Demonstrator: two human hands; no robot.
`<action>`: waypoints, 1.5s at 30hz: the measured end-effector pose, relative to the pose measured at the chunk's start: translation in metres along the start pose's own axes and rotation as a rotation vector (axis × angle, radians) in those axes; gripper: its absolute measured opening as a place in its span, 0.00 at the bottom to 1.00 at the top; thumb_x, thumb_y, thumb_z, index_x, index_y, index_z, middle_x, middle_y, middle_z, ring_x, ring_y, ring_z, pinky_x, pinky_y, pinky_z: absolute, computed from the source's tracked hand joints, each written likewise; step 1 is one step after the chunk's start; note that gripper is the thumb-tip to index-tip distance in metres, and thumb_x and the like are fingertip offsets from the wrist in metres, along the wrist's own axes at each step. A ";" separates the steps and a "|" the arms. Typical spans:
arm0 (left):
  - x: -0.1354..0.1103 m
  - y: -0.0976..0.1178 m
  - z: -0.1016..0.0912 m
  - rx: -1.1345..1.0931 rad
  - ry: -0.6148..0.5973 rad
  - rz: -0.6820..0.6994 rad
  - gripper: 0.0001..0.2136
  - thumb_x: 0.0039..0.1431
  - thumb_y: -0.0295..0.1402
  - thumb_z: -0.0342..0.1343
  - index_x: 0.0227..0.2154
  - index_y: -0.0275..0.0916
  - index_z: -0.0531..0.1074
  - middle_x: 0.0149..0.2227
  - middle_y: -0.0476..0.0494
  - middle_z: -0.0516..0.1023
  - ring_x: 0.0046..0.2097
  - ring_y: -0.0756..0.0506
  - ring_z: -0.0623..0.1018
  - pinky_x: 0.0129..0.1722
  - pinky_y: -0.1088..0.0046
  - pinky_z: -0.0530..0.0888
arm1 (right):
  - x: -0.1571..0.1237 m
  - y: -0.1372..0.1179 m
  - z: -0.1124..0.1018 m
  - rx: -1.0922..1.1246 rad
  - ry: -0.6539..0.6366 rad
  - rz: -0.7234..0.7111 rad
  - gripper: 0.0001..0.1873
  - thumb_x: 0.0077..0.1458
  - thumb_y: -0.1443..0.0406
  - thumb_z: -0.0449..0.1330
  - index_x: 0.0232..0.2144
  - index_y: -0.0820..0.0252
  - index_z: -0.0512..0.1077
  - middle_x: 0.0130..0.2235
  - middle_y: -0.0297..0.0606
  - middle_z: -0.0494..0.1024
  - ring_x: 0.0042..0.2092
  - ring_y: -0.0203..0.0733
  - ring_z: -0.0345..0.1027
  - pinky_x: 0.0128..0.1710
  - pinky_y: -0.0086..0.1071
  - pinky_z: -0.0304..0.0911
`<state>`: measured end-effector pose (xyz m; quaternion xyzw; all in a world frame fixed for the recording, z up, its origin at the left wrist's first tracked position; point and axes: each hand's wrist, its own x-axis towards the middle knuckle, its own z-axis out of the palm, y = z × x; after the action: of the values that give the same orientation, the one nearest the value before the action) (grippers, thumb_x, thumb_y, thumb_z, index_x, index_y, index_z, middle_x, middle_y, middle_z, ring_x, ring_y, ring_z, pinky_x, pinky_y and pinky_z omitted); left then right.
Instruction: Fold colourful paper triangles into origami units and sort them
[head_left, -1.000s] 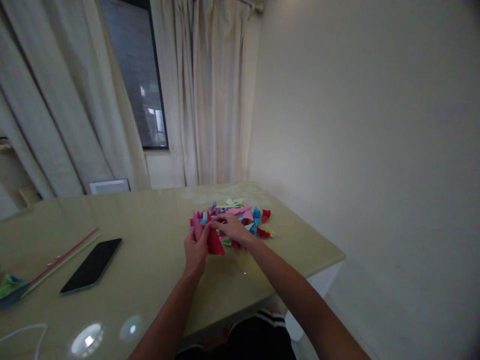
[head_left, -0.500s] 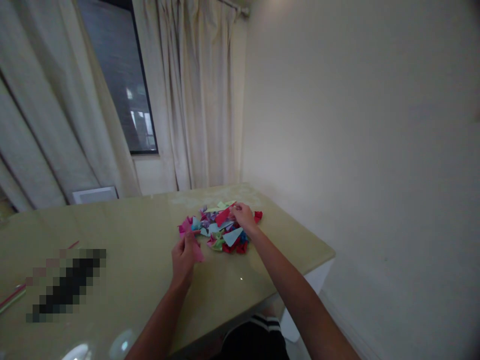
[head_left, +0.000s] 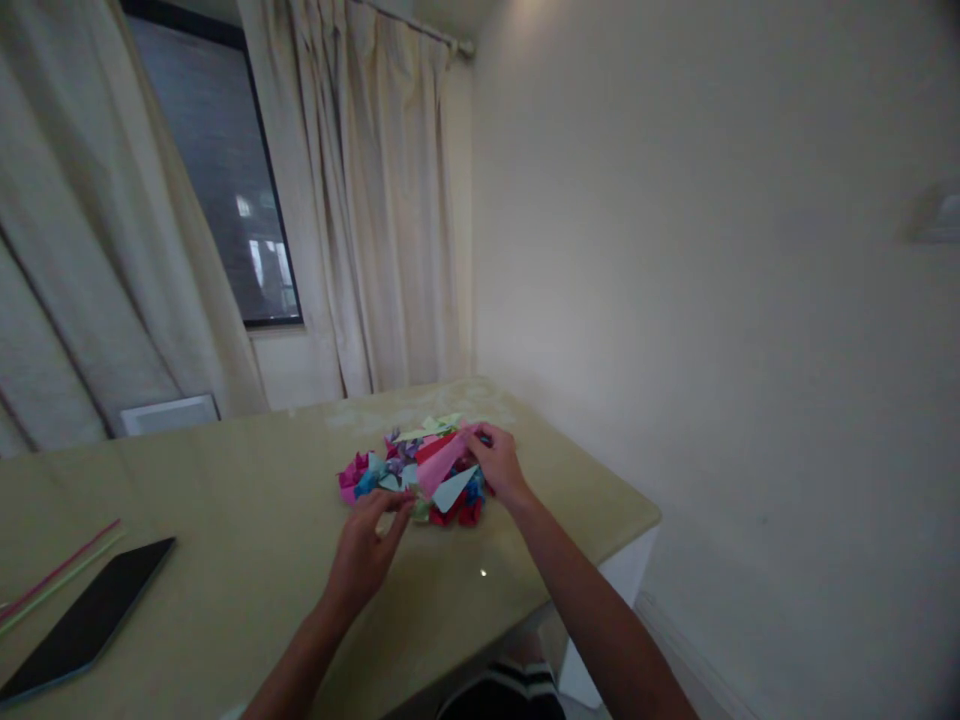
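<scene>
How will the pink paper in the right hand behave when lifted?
The pink paper looks thin, so probably light. Its fairly straight edges suggest some stiffness, though it may crease easily. The right hand pinches one end, so the other may swing.

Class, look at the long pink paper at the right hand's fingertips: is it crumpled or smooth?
Smooth: the pink paper shows fairly straight edges, tapering toward the right hand. Whether it is folded, I cannot tell.
</scene>
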<state>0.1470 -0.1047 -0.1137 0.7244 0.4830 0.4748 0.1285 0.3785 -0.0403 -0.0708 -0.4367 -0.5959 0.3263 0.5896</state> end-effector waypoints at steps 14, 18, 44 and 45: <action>0.025 -0.079 -0.004 0.662 -0.244 -0.138 0.46 0.54 0.61 0.60 0.73 0.50 0.58 0.78 0.35 0.46 0.77 0.24 0.48 0.70 0.36 0.47 | 0.003 0.073 -0.087 -0.727 0.074 0.025 0.36 0.55 0.51 0.71 0.62 0.58 0.73 0.69 0.56 0.64 0.73 0.62 0.52 0.72 0.50 0.49; 0.052 -0.068 0.022 0.510 -0.296 -0.142 0.45 0.56 0.62 0.57 0.73 0.47 0.58 0.77 0.30 0.48 0.75 0.21 0.51 0.67 0.33 0.53 | 0.018 0.088 -0.079 -0.674 0.035 0.162 0.40 0.62 0.47 0.65 0.68 0.61 0.66 0.73 0.59 0.56 0.75 0.65 0.47 0.72 0.53 0.47; 0.077 -0.061 -0.007 0.090 -0.090 -0.104 0.29 0.54 0.46 0.59 0.56 0.35 0.71 0.50 0.34 0.81 0.50 0.35 0.81 0.53 0.54 0.77 | 0.013 0.073 -0.052 -0.304 -0.143 -0.023 0.25 0.61 0.50 0.65 0.56 0.55 0.75 0.53 0.45 0.79 0.49 0.49 0.76 0.49 0.45 0.74; 0.075 -0.067 -0.013 0.083 -0.103 -0.118 0.29 0.54 0.48 0.59 0.55 0.35 0.71 0.50 0.33 0.81 0.50 0.35 0.81 0.53 0.54 0.77 | 0.006 0.072 -0.057 -0.341 -0.188 -0.054 0.29 0.60 0.48 0.66 0.58 0.54 0.74 0.57 0.47 0.76 0.53 0.52 0.75 0.52 0.48 0.73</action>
<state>0.1038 -0.0132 -0.1075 0.7229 0.5368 0.4081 0.1507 0.4446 -0.0133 -0.1282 -0.4819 -0.7063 0.2442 0.4575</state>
